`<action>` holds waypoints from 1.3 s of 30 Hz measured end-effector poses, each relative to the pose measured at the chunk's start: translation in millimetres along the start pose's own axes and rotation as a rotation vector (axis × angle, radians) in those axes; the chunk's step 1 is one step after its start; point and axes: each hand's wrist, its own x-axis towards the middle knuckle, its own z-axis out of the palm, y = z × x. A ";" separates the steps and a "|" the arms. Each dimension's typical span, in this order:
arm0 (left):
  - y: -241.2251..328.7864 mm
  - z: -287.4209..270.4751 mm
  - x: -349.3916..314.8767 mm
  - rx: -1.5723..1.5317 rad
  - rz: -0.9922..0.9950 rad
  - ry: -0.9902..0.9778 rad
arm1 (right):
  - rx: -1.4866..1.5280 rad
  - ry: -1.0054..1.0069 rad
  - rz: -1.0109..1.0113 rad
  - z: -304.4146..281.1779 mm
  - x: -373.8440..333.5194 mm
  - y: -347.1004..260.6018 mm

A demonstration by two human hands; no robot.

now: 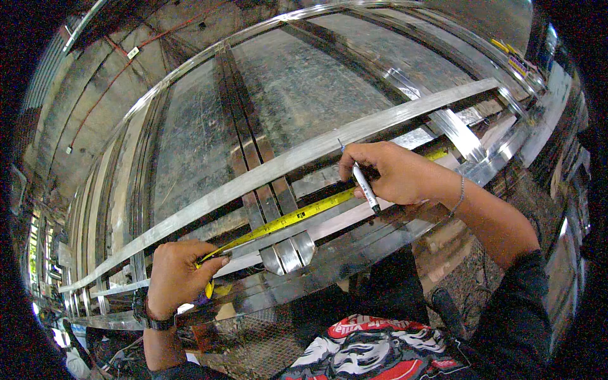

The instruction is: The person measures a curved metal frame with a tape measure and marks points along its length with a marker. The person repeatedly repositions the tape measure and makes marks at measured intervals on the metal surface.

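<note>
1. We saw the tape measure [278, 223] drawn out between the person's two hands, slanting over the metal framework alongside a long metal bar [190, 210], on the near side of the dark surface [304, 69].
2. The left hand [180, 275] was wrapped around the tape's case; we judged that compact body the surest place to take hold.
3. We took the yellow blade to be light and springy, fairly stiff lengthwise but liable to buckle or twist, with edges best kept from sliding through bare fingers.
4. The right hand [396, 168] grasped a white marker [365, 187] between thumb and fingers, over the blade; we could not tell whether it also pressed the tape.
5. We reckoned the marker light, smooth and best pinched near its writing end.
6. The bar looked rigid and slick to us, likely steadiest when gripped at two well-separated points.
</note>
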 end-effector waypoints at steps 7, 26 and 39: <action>3.7 -7.1 -0.4 0.039 -0.096 -0.107 | -0.025 0.006 -0.003 2.6 -0.7 1.0; 1.1 -4.5 14.2 0.057 0.230 -0.226 | -0.075 -0.073 -0.025 3.9 -0.3 4.1; 8.5 4.7 28.6 -0.200 -0.026 -0.332 | 0.008 -0.070 0.013 2.4 1.0 0.5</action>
